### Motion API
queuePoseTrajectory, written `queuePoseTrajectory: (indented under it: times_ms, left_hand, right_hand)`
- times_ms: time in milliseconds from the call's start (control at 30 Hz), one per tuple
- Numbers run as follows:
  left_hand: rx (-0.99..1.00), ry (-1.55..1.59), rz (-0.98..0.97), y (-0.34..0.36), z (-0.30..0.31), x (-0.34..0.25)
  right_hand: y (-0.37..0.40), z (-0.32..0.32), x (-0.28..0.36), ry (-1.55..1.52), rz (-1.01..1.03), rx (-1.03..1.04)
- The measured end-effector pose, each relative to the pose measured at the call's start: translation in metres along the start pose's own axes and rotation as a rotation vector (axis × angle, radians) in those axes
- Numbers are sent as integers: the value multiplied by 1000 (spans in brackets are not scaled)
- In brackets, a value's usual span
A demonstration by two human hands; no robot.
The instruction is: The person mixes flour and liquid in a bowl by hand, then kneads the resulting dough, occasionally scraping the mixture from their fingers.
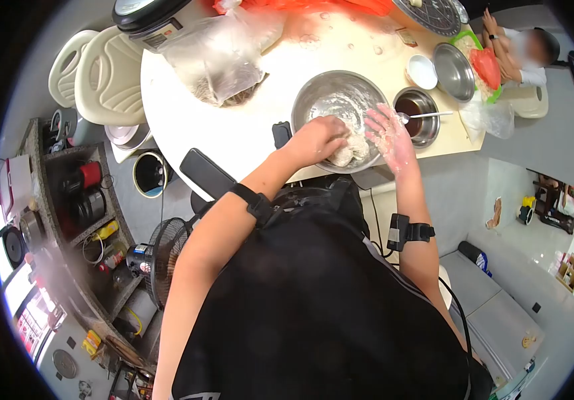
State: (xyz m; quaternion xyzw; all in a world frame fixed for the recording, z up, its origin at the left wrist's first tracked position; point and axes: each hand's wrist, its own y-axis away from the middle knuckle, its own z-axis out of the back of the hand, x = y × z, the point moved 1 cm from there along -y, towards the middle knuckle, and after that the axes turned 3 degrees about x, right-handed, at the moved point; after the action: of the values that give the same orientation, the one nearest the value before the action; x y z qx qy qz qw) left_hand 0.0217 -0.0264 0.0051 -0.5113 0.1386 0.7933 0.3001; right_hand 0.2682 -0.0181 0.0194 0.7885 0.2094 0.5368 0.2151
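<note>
A large steel mixing bowl (327,90) stands near the front edge of a round white table (254,127). Inside it lies a lump of pale dough (350,155) with flour smeared on the bowl wall. My left hand (320,137) is curled into a fist and presses down on the dough. My right hand (388,133), coated in flour, hovers over the bowl's right rim with fingers spread and holds nothing.
A smaller steel bowl (415,107) of dark liquid with a spoon sits right of the mixing bowl. Behind it are a white dish (423,71) and an empty steel bowl (454,70). A clear plastic bag (224,60) lies at the back left. A black phone (281,133) rests left of the mixing bowl. Another person (524,57) sits at the far right.
</note>
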Motion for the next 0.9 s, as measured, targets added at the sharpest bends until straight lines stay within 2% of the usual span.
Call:
queuePoseTrajectory:
  times_ms: [133,233,267,367,500,600,667,733,800,867,900]
  left_hand:
    - [-122,-13,93,1,13,-10]
    - [-92,-145,112,3,14,-4]
    - [-128,-196,19,4,13,-5]
    - [-63,-107,216,2,17,-16]
    - [-143,-47,287,-3,16,-21]
    - [-214,-53,57,-3,3,-4]
    - [-282,-143,-7,-1,-2,5]
    - [-314,-225,17,-1,9,-3]
    - [-308,-290,129,1,27,-12]
    - [-204,-454,240,2,33,-21]
    - [-223,-495,234,5,33,-20]
  right_hand:
    - [-4,0,4,219,32,12]
    - [-6,-9,3,494,10,-1]
    - [-5,-13,2,491,2,-13]
    - [-5,-11,-3,477,17,6]
    - [3,-22,-11,594,10,31]
    - [-1,-14,-27,727,228,86]
    - [5,-14,-29,855,335,68]
    - [8,-20,-23,998,395,10]
    - [17,-27,-18,1178,449,27]
    - [30,-36,-21,1372,472,78]
    - [36,-43,-26,1471,470,122]
